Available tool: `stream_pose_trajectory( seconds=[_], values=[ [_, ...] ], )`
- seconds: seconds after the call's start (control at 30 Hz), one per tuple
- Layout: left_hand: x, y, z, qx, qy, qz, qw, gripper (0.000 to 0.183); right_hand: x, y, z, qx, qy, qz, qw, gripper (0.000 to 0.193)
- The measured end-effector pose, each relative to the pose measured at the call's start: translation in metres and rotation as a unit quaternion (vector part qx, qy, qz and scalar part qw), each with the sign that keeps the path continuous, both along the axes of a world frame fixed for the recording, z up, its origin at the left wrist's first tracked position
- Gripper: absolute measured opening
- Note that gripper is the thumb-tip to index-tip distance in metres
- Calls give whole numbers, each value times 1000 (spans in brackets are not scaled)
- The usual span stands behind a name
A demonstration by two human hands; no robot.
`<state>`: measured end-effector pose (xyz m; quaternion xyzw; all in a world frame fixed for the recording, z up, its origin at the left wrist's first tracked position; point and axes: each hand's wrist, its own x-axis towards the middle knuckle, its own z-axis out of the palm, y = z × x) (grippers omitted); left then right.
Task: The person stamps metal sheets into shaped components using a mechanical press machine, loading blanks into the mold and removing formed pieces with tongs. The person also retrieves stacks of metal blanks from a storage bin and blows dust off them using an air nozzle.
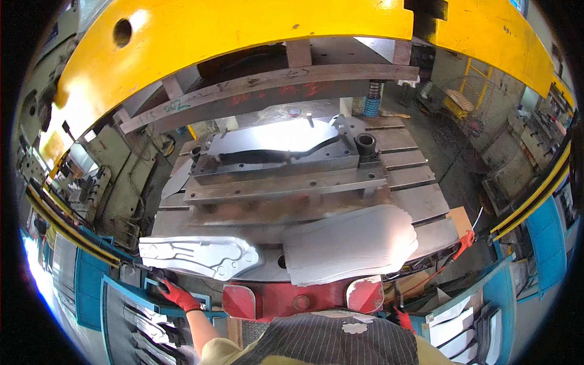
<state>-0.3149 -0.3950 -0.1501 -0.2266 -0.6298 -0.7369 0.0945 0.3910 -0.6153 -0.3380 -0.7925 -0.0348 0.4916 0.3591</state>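
I stand at a stamping press, looking down over my striped apron (328,340). My left hand (176,293), in a red glove, reaches out low to my left, fingers curled at the near edge of a stamped sheet-metal panel (198,255); I think it is closed on that edge, though the fisheye rim makes the contact hard to confirm. The panel, embossed with ribs and holes, lies flat on the front left of the press bed (420,204). Just beside it, to the right, rests a stack of flat sheet-metal blanks (353,243), its near edge overhanging the bed above a red machine guard (292,299). My right hand (403,317) shows only as a sliver of red glove beside my apron, well away from the blanks; I cannot tell whether it is open or closed. Behind the blanks sits the lower die (280,155), beneath the yellow press frame (243,30). More pressed parts sit in a blue bin (146,328) at lower left.
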Motion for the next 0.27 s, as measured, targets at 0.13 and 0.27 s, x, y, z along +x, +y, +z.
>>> stream_pose_trajectory(
  seconds=[0.13,0.27],
  values=[
    [-32,-79,-133,-348,-442,-344,751,53,-43,65,141,97,144,152,973,39],
    [43,-85,-131,-481,-417,-390,666,49,-34,92,114,73,57,256,962,38]
  ],
)
